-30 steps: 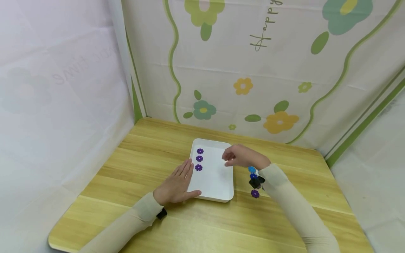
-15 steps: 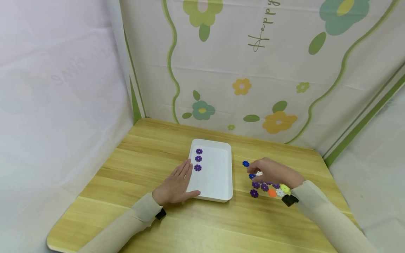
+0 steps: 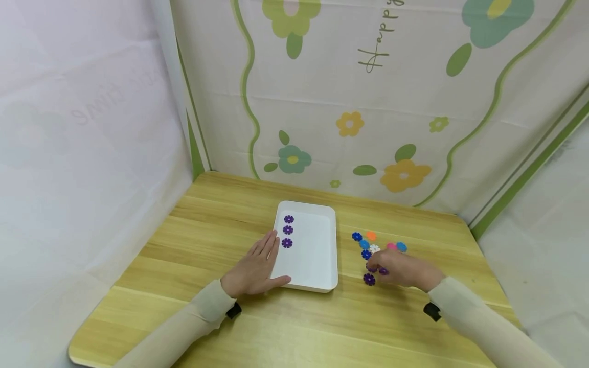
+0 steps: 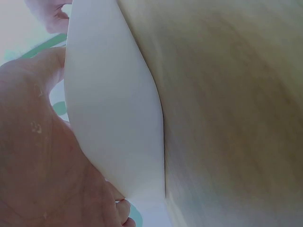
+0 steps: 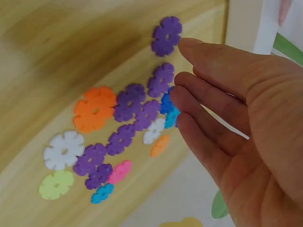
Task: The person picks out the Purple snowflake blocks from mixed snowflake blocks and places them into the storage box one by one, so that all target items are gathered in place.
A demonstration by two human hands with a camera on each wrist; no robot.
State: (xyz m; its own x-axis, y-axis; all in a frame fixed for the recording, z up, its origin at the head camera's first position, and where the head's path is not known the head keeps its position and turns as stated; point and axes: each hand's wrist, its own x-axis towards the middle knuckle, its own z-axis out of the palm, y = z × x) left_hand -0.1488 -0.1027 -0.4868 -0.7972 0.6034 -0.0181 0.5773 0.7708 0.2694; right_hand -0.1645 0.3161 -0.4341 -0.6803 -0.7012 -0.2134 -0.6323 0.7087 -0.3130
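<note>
My left hand (image 3: 252, 268) rests with extended fingers along the left rim of a white tray (image 3: 313, 263), its thumb over the near edge. Three purple snowflake discs (image 3: 288, 230) lie in a column at the tray's left side. Right of the tray, my right hand (image 3: 405, 270) hovers low over a spread of loose discs. In the right wrist view its fingers are loosely bent, with thumb and fingertips apart. A purple disc (image 5: 166, 36) lies by the thumb tip, and another purple disc (image 5: 161, 79) lies close to the index fingertip. Nothing shows held.
Around the right hand lie more discs: an orange disc (image 5: 94, 109), a white disc (image 5: 64, 150), a yellow-green disc (image 5: 57, 184), a pink disc (image 5: 120, 171) and several purple and blue ones. A printed cloth (image 3: 322, 102) stands behind the wooden table (image 3: 221, 220).
My right hand has moved from over the tray's right edge rightward and down to the loose discs. The left hand stays on the tray, and the three purple discs there have not moved.
</note>
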